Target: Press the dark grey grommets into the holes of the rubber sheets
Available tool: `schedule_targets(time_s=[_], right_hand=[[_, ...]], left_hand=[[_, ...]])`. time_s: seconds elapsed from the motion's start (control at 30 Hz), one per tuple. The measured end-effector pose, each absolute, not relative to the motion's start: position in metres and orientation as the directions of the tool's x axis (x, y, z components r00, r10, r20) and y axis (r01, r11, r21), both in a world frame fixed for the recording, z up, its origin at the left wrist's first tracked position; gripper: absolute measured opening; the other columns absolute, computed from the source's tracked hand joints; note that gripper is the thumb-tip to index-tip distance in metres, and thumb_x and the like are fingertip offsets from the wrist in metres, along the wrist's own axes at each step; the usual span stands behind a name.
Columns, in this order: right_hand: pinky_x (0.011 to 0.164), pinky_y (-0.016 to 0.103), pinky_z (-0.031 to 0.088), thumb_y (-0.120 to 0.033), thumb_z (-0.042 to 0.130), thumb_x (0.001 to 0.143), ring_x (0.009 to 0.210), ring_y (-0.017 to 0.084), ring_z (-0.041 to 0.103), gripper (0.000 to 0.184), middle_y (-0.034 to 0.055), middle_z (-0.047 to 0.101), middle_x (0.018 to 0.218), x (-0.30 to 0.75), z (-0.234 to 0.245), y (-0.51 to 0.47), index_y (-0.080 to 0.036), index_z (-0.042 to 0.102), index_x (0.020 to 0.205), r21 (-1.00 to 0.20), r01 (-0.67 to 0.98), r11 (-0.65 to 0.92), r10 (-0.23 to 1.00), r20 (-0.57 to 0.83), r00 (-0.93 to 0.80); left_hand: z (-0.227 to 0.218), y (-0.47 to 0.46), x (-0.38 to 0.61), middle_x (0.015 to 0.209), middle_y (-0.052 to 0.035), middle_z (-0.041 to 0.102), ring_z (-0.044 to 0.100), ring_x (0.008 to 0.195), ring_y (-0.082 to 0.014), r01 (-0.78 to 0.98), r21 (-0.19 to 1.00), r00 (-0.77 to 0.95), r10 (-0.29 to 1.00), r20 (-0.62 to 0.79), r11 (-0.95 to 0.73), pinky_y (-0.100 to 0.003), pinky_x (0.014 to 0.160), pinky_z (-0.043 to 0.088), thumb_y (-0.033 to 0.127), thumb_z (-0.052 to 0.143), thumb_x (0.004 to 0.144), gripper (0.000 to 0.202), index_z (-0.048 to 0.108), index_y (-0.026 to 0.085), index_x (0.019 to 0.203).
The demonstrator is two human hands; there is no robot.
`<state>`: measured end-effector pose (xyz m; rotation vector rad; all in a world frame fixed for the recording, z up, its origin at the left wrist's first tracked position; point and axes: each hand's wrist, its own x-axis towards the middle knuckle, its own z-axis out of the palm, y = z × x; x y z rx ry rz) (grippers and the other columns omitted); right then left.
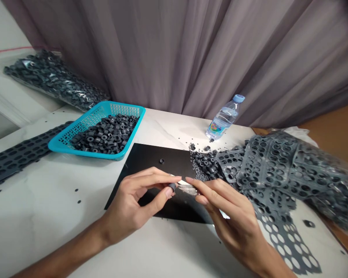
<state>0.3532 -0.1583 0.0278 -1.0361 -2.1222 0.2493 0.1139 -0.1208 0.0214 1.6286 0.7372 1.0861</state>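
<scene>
I pinched a small rubber ring [172, 187] in my left hand [133, 204] fingers over the black mat [150, 162], right hand [229, 216] fingers closed on a thin blade [188, 186] touching it. Trimming step, I'd judge; next needs a steady scrape, then a drop toward the basket [75, 133].

The left hand [133, 204] and right hand [234, 216] meet over the flat black rectangular mat [150, 162] on the white table [46, 216], a small dark rubber ring [172, 187] between the left fingertips. Beyond the left hand and to its left stands the turquoise perforated plastic basket [75, 135] with grey rings in it. Beyond the right hand lies a clear plastic water bottle [223, 119]; to its right, a heap of grey punched rubber sheets [292, 170].
</scene>
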Motion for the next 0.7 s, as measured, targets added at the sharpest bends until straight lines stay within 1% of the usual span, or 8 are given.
schedule_targets(time_s=[0.1,0.23,0.33,0.5,0.63,0.7], right_hand=[[0.066,0.032,0.048,-0.006,0.054,0.101,0.077,0.019,0.06,0.047,0.0072,0.068,0.093,0.3524,0.0278,-0.1599,-0.02,0.058,0.145,-0.446,0.606,0.659,0.735,0.552,-0.394],[0.067,0.031,0.048,-0.005,0.055,0.1,0.078,0.018,0.059,0.048,0.0083,0.07,0.1,0.3495,0.0266,-0.1619,-0.021,0.057,0.146,-0.405,0.624,0.668,0.718,0.572,-0.397],[0.066,0.031,0.046,-0.005,0.056,0.1,0.078,0.019,0.058,0.05,0.0091,0.071,0.103,0.3475,0.0243,-0.1634,-0.02,0.055,0.148,-0.363,0.644,0.673,0.7,0.592,-0.399],[0.069,0.032,0.047,-0.006,0.058,0.099,0.082,0.02,0.059,0.053,0.0104,0.071,0.106,0.3474,0.021,-0.1655,-0.019,0.052,0.151,-0.313,0.675,0.668,0.692,0.595,-0.409],[0.07,0.032,0.047,-0.006,0.058,0.1,0.082,0.02,0.059,0.052,0.0107,0.071,0.106,0.3484,0.0215,-0.1659,-0.017,0.052,0.15,-0.302,0.673,0.675,0.682,0.602,-0.414],[0.07,0.032,0.046,-0.005,0.058,0.099,0.082,0.019,0.059,0.053,0.0102,0.072,0.106,0.3487,0.0218,-0.1659,-0.018,0.052,0.151,-0.309,0.667,0.678,0.681,0.607,-0.41]], left_hand=[[0.0212,-0.1211,0.1147,0.11,-0.0067,0.073,0.071,0.095,-0.0176,-0.003,0.935,0.377,0.865,0.331,-0.356,-0.028,0.086,0.06,0.014,0.066,0.096,0.028,0.077,0.024,0.12],[0.0204,-0.1212,0.115,0.108,-0.0046,0.074,0.07,0.097,-0.0169,0.018,0.91,0.351,0.855,0.381,-0.413,-0.027,0.087,0.059,0.011,0.066,0.095,0.031,0.077,0.027,0.12],[0.0192,-0.1212,0.1146,0.108,-0.0041,0.073,0.07,0.098,-0.0167,0.033,0.893,0.342,0.844,0.413,-0.45,-0.027,0.087,0.058,0.009,0.066,0.095,0.035,0.076,0.028,0.122],[0.0183,-0.1231,0.1144,0.108,-0.003,0.074,0.07,0.096,-0.0159,0.067,0.857,0.339,0.82,0.462,-0.511,-0.027,0.086,0.057,0.006,0.067,0.093,0.038,0.075,0.029,0.123],[0.0183,-0.125,0.1141,0.103,-0.0016,0.073,0.069,0.091,-0.0136,0.09,0.854,0.328,0.825,0.46,-0.512,-0.024,0.082,0.057,0.005,0.068,0.092,0.039,0.074,0.029,0.124],[0.018,-0.1254,0.1144,0.102,-0.0005,0.072,0.069,0.088,-0.0124,0.081,0.866,0.312,0.837,0.449,-0.494,-0.022,0.08,0.058,0.005,0.068,0.092,0.038,0.073,0.029,0.121]])
